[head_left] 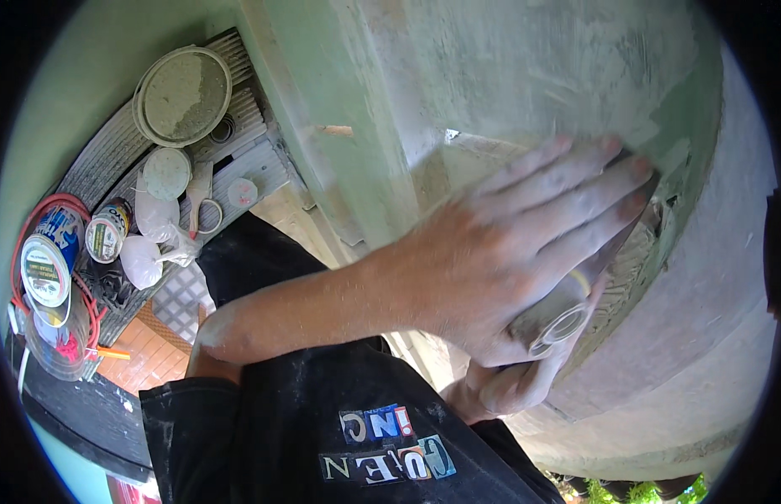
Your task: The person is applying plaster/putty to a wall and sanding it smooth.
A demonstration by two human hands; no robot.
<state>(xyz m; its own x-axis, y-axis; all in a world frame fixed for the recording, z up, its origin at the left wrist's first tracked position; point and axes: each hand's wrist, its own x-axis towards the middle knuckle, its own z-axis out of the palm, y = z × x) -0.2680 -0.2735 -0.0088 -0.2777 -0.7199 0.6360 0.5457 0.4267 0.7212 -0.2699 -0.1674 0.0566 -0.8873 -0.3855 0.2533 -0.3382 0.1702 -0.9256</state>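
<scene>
My left hand point(533, 244) lies flat, fingers stretched out, over the blade of a putty knife point(621, 232), pressing it toward the curved wall. Below it, my right hand point(506, 390) is closed around the tool's handle; much of that hand is hidden behind the left one. A pale ring-shaped part point(565, 323) shows beside the left thumb. Along the blade's edge lies a ridged strip of wet grey putty point(630, 281) on the wall. Whitish dust coats the fingers of both hands.
At the left, a ribbed bench point(105, 147) bears a round tub of grey paste point(185, 97), a smaller round lid point(166, 173), scissors point(207, 217), plastic bags point(142, 261), two labelled cans point(48, 269) and a red hose point(67, 200). The green-and-white plastered wall point(525, 76) rises ahead.
</scene>
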